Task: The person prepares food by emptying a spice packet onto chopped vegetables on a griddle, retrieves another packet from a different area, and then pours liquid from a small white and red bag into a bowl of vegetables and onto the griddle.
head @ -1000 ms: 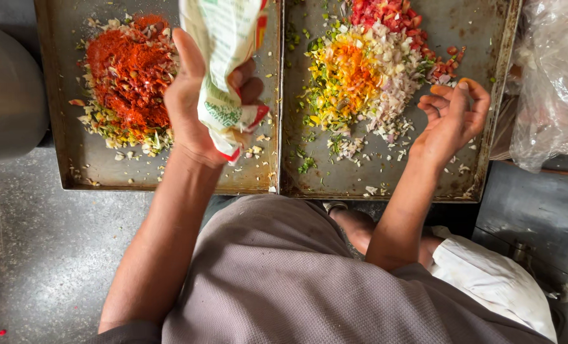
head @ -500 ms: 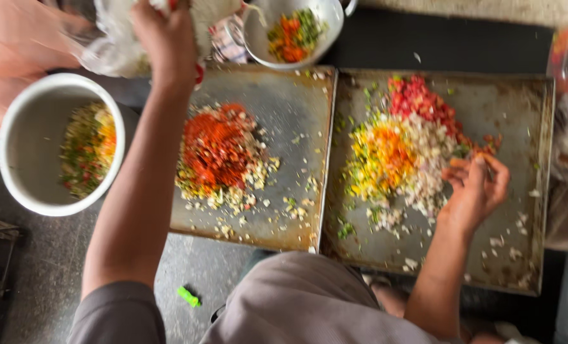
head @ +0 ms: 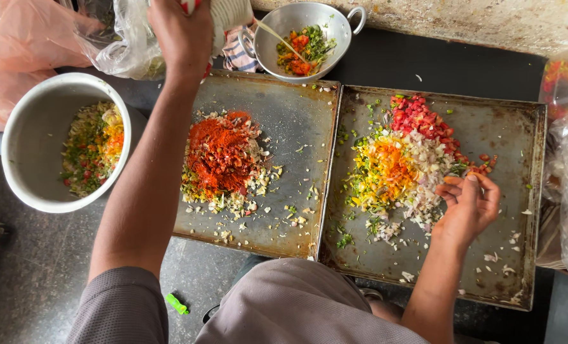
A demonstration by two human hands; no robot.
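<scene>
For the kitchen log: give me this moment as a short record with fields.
left hand: left hand raised, gripping a pouch that pours a thin stream into the handled bowl of chopped vegetables
right hand: right hand with fingers curled on the chopped mix in the right tray
left tray: left tray holds red powder over chopped bits
large bowl: large bowl at far left, partly filled with chopped mix

Dark stone floor (head: 29, 280) bears two metal trays (head: 297, 127), two bowls (head: 22, 146) and plastic bags (head: 16, 44).
</scene>
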